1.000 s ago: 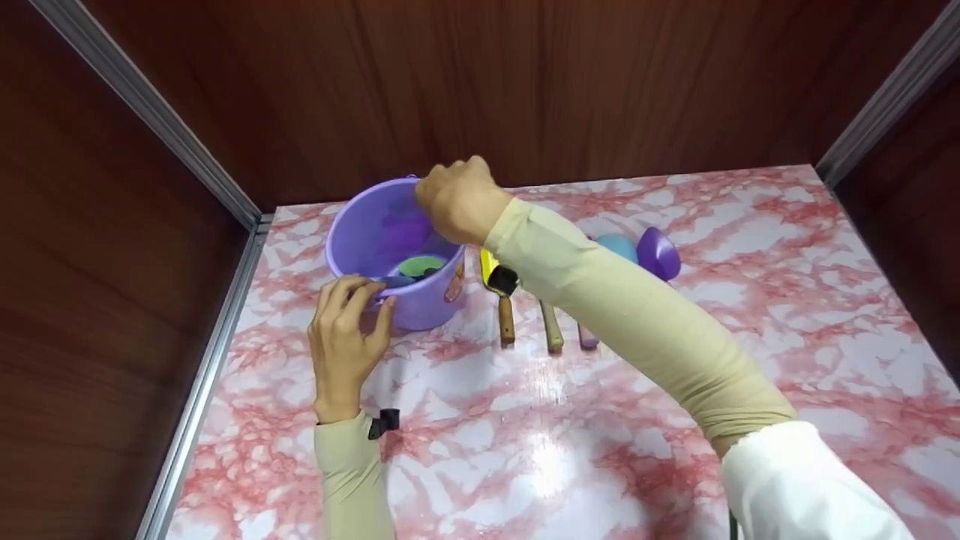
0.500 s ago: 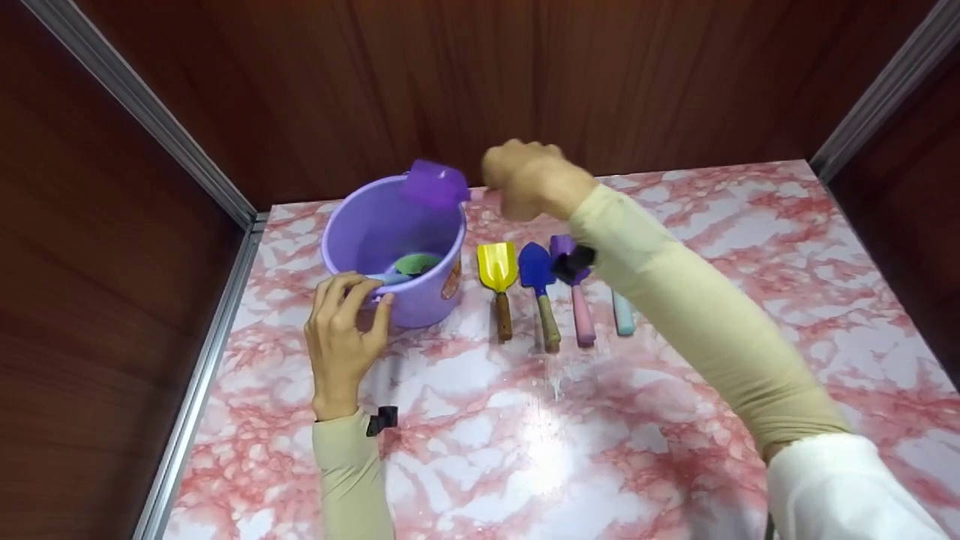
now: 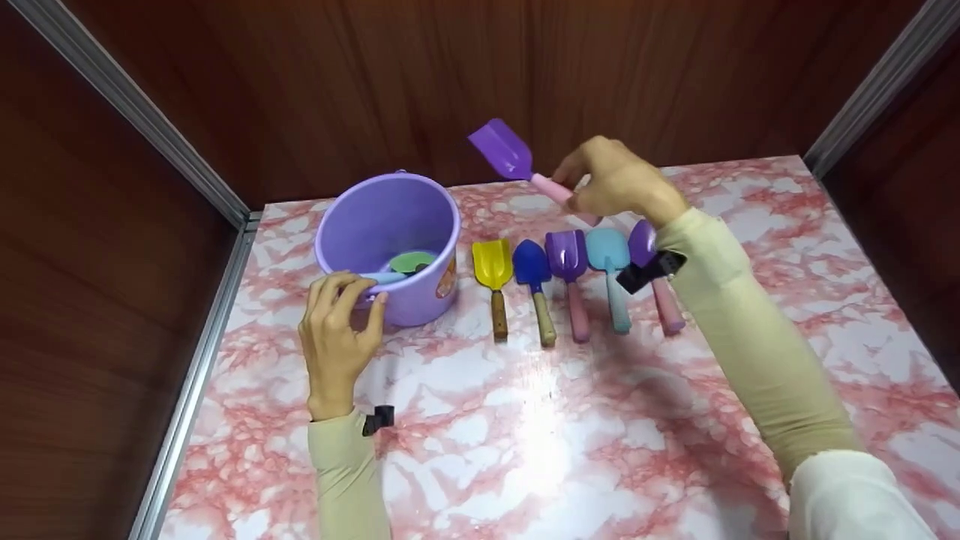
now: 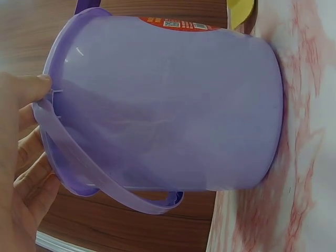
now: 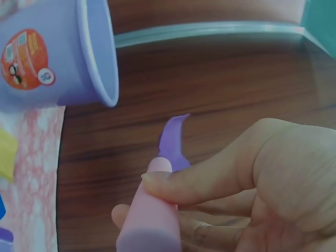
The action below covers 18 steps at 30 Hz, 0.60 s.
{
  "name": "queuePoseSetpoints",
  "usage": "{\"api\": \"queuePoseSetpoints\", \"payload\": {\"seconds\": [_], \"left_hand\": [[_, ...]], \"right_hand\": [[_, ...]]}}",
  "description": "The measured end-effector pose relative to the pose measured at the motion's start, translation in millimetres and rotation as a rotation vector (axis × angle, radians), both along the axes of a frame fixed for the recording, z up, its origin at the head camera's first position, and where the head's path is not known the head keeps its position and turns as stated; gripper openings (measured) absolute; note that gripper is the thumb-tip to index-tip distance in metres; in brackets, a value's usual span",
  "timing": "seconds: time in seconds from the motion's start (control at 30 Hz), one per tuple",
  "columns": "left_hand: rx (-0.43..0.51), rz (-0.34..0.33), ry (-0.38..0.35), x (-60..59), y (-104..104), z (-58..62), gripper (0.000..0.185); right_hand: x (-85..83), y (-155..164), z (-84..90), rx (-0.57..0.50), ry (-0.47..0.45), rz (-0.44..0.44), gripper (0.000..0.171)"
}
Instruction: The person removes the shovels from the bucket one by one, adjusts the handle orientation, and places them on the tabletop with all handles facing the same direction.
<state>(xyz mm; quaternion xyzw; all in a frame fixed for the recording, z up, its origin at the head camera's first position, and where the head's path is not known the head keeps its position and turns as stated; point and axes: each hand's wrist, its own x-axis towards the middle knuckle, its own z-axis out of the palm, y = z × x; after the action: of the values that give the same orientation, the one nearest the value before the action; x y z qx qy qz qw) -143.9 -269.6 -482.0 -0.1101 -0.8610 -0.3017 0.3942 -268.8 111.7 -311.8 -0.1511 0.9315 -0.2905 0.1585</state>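
Raised purple shovel [image 3: 517, 160], pink handle [image 3: 551, 187] in right grip [image 3: 621, 180] — blade [image 3: 499, 145] beyond it

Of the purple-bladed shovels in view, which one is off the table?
The raised shovel, its pink handle held in the right hand; the row's middle shovel and rightmost shovel, also purple-bladed, lie on the table.

The left hand [image 3: 337, 341] is gripping a purple bucket [image 3: 411, 304] at the worktop [image 3: 457, 427]'s back-left corner; the right hand [image 3: 619, 180] is holding a purple shovel [image 3: 504, 150] aloft near the back edge; five more shovels [image 3: 568, 255] are lying in a row, handles [image 3: 577, 315] pointing frontward.
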Motion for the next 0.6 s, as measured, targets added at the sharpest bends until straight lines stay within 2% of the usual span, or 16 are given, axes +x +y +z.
{"api": "queuePoseSetpoints", "payload": {"seconds": [0.2,0.6], "left_hand": [[0.008,0.002,0.004,2.0,-1,-1.6,0.026],[0.005,0.007,-0.014,5.8,-1,-2.9,0.026]], "right_hand": [[7.6,13,-13.3,-0.085,-0.012,-0.054,0.044],[17.0,48,-40.8,-0.052,-0.002,-0.066,0.046]]}}
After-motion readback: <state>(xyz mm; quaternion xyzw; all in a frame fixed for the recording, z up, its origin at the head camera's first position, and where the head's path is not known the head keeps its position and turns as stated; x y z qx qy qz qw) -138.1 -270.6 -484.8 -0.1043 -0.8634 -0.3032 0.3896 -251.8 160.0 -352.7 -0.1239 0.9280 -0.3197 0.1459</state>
